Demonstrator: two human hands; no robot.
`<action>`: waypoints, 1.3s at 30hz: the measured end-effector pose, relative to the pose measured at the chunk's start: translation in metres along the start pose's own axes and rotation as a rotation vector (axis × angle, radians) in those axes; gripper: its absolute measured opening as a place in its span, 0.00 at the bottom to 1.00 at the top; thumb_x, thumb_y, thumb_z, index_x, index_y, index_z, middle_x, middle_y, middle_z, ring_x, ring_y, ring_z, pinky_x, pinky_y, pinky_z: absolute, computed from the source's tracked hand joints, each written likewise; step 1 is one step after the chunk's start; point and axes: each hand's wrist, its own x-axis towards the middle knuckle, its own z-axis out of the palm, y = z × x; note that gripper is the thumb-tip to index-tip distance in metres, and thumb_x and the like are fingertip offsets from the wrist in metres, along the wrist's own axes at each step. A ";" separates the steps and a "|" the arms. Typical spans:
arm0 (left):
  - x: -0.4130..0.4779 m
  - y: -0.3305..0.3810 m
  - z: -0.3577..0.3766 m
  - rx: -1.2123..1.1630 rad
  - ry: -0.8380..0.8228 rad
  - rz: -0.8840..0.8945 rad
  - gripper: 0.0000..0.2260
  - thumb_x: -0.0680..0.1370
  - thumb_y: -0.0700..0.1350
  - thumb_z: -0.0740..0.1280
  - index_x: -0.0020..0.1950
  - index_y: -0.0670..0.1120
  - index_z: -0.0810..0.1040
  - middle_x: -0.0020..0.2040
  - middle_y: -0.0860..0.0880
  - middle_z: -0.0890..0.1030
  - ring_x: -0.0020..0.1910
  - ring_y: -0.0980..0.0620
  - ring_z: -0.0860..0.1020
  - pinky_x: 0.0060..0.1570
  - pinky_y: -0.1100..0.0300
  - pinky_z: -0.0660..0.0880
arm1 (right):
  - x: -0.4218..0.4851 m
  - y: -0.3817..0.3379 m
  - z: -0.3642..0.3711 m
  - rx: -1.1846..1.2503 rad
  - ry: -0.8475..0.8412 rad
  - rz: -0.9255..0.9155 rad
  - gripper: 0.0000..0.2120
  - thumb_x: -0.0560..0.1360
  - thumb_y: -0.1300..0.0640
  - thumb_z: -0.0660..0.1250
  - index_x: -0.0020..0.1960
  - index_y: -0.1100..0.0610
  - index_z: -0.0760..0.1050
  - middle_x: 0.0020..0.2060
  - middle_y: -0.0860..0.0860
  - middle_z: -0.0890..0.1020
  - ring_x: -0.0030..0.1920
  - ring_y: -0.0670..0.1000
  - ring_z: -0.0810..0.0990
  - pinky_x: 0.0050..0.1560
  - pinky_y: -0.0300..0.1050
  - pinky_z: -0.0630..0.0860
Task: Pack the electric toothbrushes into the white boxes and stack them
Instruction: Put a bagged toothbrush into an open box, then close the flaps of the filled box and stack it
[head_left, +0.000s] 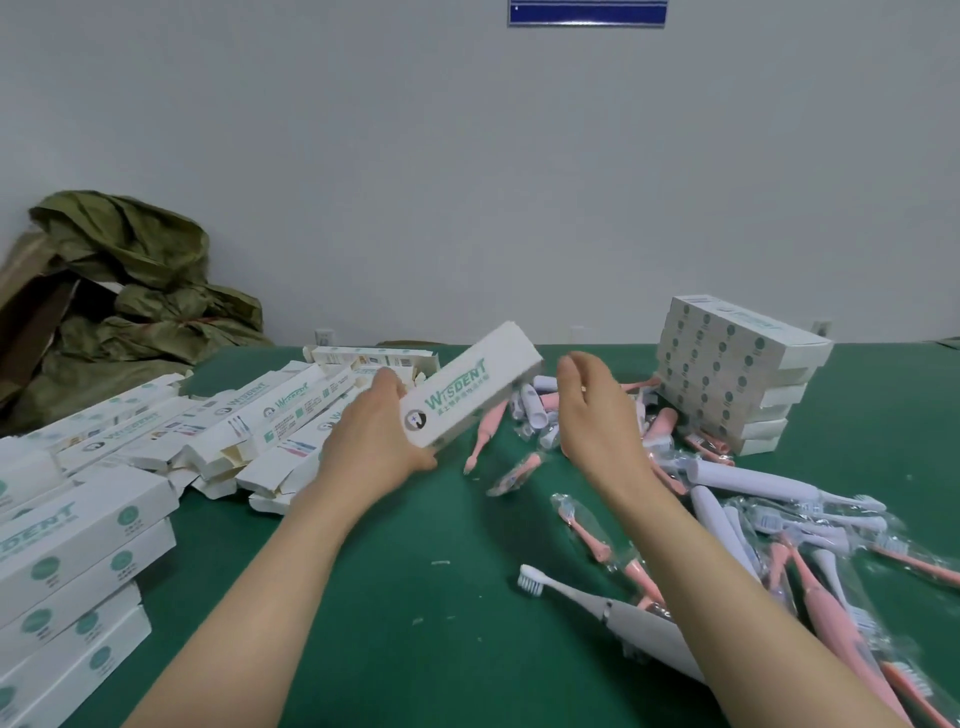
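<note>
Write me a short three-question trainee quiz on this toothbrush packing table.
1. True or false: the right hand holds a toothbrush.
2. The tilted white box is gripped by: A) the left hand, B) both hands, C) no hand.
3. Fill in: the loose toothbrushes lie mostly on the person's ___ side of the green table.
Key: 1 false, its fingers are empty; 2 A; 3 right.
</note>
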 end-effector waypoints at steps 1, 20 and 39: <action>0.005 -0.004 -0.004 0.031 0.044 -0.061 0.26 0.63 0.47 0.78 0.52 0.48 0.65 0.44 0.53 0.72 0.41 0.51 0.72 0.32 0.57 0.63 | 0.000 0.005 0.001 -0.068 -0.045 0.011 0.12 0.82 0.54 0.52 0.42 0.55 0.68 0.32 0.46 0.72 0.32 0.43 0.69 0.30 0.29 0.64; 0.087 -0.014 0.094 0.272 -0.098 -0.305 0.26 0.71 0.59 0.70 0.59 0.42 0.72 0.59 0.43 0.75 0.58 0.43 0.72 0.51 0.53 0.73 | -0.014 0.037 0.019 -0.659 -0.580 0.080 0.17 0.78 0.58 0.56 0.32 0.55 0.57 0.37 0.56 0.68 0.34 0.53 0.66 0.27 0.41 0.59; 0.019 -0.034 -0.010 0.582 0.118 -0.271 0.19 0.77 0.52 0.66 0.64 0.46 0.67 0.62 0.43 0.74 0.61 0.41 0.69 0.57 0.51 0.65 | -0.013 0.031 0.019 -0.610 -0.438 0.044 0.13 0.78 0.58 0.57 0.36 0.60 0.69 0.33 0.54 0.75 0.33 0.54 0.74 0.39 0.44 0.75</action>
